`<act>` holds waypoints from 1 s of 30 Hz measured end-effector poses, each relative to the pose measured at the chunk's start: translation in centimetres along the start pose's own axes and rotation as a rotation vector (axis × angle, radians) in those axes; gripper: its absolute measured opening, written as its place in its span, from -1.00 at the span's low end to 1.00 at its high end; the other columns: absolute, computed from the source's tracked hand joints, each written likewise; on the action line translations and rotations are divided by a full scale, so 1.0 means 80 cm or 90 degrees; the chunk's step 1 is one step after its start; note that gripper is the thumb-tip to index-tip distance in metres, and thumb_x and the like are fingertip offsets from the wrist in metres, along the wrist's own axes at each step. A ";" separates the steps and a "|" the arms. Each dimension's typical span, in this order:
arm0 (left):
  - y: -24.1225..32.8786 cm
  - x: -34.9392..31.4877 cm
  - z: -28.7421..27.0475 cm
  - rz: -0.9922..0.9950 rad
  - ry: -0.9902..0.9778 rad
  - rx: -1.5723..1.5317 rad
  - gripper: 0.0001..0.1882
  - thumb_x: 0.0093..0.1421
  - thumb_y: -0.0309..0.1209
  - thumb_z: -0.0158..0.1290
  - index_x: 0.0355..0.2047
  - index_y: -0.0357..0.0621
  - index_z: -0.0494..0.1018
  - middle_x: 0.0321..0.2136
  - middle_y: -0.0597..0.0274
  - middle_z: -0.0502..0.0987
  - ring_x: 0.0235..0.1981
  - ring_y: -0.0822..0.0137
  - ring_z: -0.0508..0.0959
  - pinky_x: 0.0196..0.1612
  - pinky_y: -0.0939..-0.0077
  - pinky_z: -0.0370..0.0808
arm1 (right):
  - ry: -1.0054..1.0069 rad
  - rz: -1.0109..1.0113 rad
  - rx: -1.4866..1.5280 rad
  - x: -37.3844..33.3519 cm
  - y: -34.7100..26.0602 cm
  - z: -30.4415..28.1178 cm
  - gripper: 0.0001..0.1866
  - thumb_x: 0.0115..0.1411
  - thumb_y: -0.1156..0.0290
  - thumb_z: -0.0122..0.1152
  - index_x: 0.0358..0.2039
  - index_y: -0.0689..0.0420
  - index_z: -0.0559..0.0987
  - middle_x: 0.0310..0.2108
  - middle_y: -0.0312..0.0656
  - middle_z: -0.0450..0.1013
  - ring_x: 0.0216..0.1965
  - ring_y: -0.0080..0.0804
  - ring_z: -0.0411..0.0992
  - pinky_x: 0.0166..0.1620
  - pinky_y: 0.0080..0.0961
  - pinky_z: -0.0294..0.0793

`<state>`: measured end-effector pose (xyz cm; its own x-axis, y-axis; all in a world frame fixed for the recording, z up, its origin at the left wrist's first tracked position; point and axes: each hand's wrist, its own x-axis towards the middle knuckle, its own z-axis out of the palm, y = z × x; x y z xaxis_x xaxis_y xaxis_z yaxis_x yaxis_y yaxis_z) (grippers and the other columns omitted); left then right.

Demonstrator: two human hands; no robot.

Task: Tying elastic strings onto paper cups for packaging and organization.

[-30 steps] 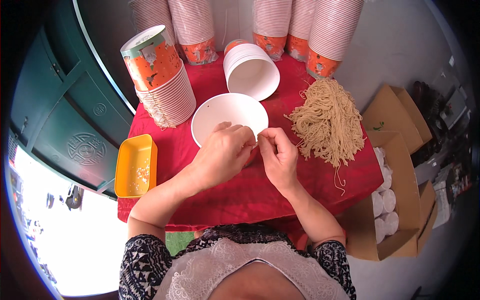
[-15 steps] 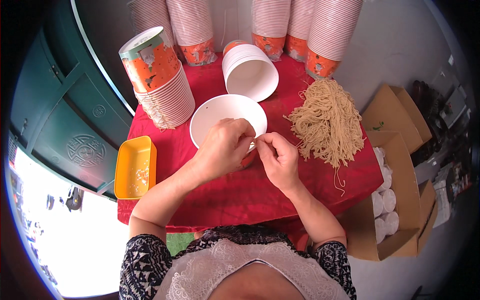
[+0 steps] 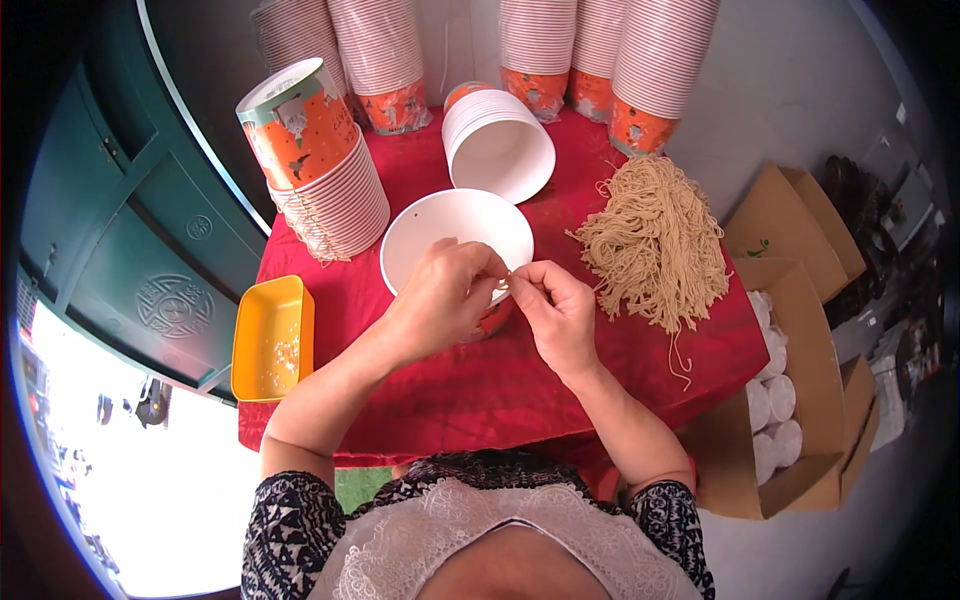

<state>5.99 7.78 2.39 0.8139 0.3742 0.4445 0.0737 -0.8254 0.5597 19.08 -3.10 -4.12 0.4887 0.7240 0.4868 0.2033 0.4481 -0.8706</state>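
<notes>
A white-lined paper bucket (image 3: 430, 225) with an orange printed outside stands upright before me, with a small dark hole near its far-left rim. My left hand (image 3: 450, 290) is closed over the bucket's near right rim, its fingers partly inside. My right hand (image 3: 555, 315) pinches at the same rim from the outside, fingertips almost touching the left ones. Between the fingertips shows a tiny tan bit, too small to make out. Right of my hands lies a heap of tan cords (image 3: 655, 245).
Nested orange buckets (image 3: 325, 180), with cords hanging along their rims, stand at the left. Behind lie more nested buckets (image 3: 500, 145) on their side, before tall wrapped stacks (image 3: 665, 70). A yellow tray (image 3: 240, 345) with small white bits sits left; a carton (image 3: 815, 390) stands right.
Both hands stay at the bucket's rim, with only slight finger movement. The whole view has shifted a little.
</notes>
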 end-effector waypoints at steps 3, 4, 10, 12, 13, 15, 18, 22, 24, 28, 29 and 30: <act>0.004 -0.002 -0.001 0.009 -0.021 0.012 -0.93 0.09 -0.59 0.13 -0.38 -0.27 0.53 -0.48 0.11 0.57 -0.39 0.19 0.57 -0.31 0.35 0.48 | 0.005 -0.005 0.008 0.000 0.001 0.001 -0.90 0.30 0.51 0.19 -0.33 0.27 0.56 -0.57 -0.51 0.33 -0.52 -0.81 0.18 -0.48 -0.72 0.20; 0.007 -0.003 0.000 0.016 -0.008 -0.010 -0.94 0.09 -0.55 0.12 -0.40 -0.27 0.53 -0.53 0.10 0.57 -0.48 0.13 0.54 -0.17 0.29 0.43 | 0.009 -0.004 0.002 0.000 0.001 0.002 -0.90 0.30 0.51 0.18 -0.34 0.26 0.56 -0.58 -0.52 0.32 -0.52 -0.81 0.17 -0.48 -0.73 0.19; 0.006 -0.003 0.001 -0.034 -0.013 -0.006 -0.96 0.10 -0.57 0.15 -0.41 -0.29 0.52 -0.48 0.11 0.57 -0.42 0.24 0.55 -0.40 0.37 0.44 | 0.032 -0.085 -0.118 -0.003 -0.004 -0.002 -0.92 0.22 0.56 0.23 -0.27 0.25 0.55 -0.44 -0.34 0.38 -0.50 -0.67 0.28 -0.47 -0.65 0.29; 0.004 -0.004 0.001 -0.023 0.009 -0.024 -0.96 0.11 -0.57 0.15 -0.42 -0.30 0.51 -0.48 0.11 0.57 -0.43 0.27 0.55 -0.41 0.39 0.44 | 0.058 -0.164 -0.218 -0.003 -0.020 -0.005 -0.86 0.18 0.58 0.25 -0.23 0.24 0.54 -0.37 -0.25 0.40 -0.49 -0.57 0.35 -0.46 -0.59 0.35; 0.004 -0.004 0.000 -0.031 -0.002 -0.044 -0.95 0.12 -0.57 0.15 -0.42 -0.30 0.51 -0.48 0.12 0.57 -0.44 0.30 0.55 -0.42 0.41 0.43 | 0.045 -0.196 -0.313 -0.004 -0.029 -0.011 -0.79 0.13 0.60 0.28 -0.19 0.22 0.54 -0.32 -0.19 0.40 -0.47 -0.45 0.39 -0.44 -0.51 0.40; 0.003 -0.005 -0.001 -0.039 -0.014 -0.065 -0.95 0.13 -0.56 0.15 -0.42 -0.31 0.50 -0.48 0.13 0.56 -0.45 0.33 0.55 -0.43 0.43 0.43 | 0.035 -0.255 -0.423 -0.005 -0.030 -0.024 -0.72 0.04 0.60 0.33 -0.19 0.20 0.57 -0.33 -0.15 0.41 -0.46 -0.24 0.43 -0.39 -0.33 0.44; 0.005 -0.006 -0.003 -0.045 -0.025 -0.074 -0.94 0.14 -0.56 0.14 -0.42 -0.31 0.50 -0.50 0.16 0.55 -0.47 0.39 0.52 -0.44 0.46 0.41 | 0.033 -0.266 -0.440 -0.004 -0.015 -0.040 -0.89 0.05 0.60 0.35 -0.37 0.21 0.62 -0.44 -0.20 0.40 -0.43 -0.31 0.41 -0.36 -0.41 0.39; 0.004 -0.005 -0.004 -0.068 -0.041 -0.072 -0.94 0.12 -0.56 0.14 -0.43 -0.31 0.49 -0.52 0.19 0.53 -0.50 0.43 0.49 -0.48 0.48 0.39 | 0.058 -0.162 -0.286 -0.007 -0.009 -0.044 -0.99 0.18 0.60 0.25 -0.36 0.24 0.60 -0.40 -0.23 0.40 -0.45 -0.47 0.34 -0.39 -0.51 0.34; 0.002 -0.005 -0.003 -0.067 -0.043 -0.065 -0.94 0.11 -0.56 0.14 -0.44 -0.31 0.49 -0.53 0.20 0.52 -0.52 0.43 0.48 -0.49 0.48 0.39 | 0.060 -0.037 0.029 -0.007 -0.001 -0.042 -0.96 0.23 0.60 0.17 -0.36 0.27 0.57 -0.29 -0.22 0.42 -0.49 -0.56 0.31 -0.44 -0.57 0.31; 0.004 -0.004 -0.001 -0.083 -0.046 -0.067 -0.94 0.08 -0.56 0.11 -0.45 -0.33 0.47 -0.54 0.16 0.51 -0.52 0.41 0.48 -0.48 0.48 0.39 | -0.001 0.122 0.442 -0.006 -0.007 -0.031 -0.83 0.29 0.54 0.02 -0.47 0.21 0.46 -0.16 -0.08 0.44 -0.55 -0.63 0.28 -0.49 -0.66 0.29; 0.004 -0.004 -0.001 -0.101 -0.052 -0.070 -0.94 0.08 -0.57 0.09 -0.46 -0.34 0.46 -0.54 0.14 0.51 -0.53 0.39 0.49 -0.48 0.48 0.40 | -0.006 0.129 0.446 -0.004 -0.011 -0.028 -0.80 0.32 0.48 -0.03 -0.48 0.17 0.41 -0.21 -0.06 0.47 -0.56 -0.64 0.28 -0.52 -0.64 0.29; 0.003 -0.004 0.000 -0.101 -0.052 -0.069 -0.94 0.08 -0.57 0.09 -0.46 -0.34 0.46 -0.54 0.14 0.51 -0.53 0.39 0.49 -0.48 0.48 0.40 | -0.006 0.128 0.447 -0.004 -0.011 -0.027 -0.80 0.32 0.48 -0.03 -0.48 0.17 0.41 -0.21 -0.06 0.47 -0.56 -0.64 0.28 -0.52 -0.64 0.29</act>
<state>5.79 7.47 2.39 0.8412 0.4570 0.2891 0.1459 -0.7066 0.6924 20.57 -4.91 -3.66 0.4509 0.8313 0.3251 -0.4831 0.5336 -0.6942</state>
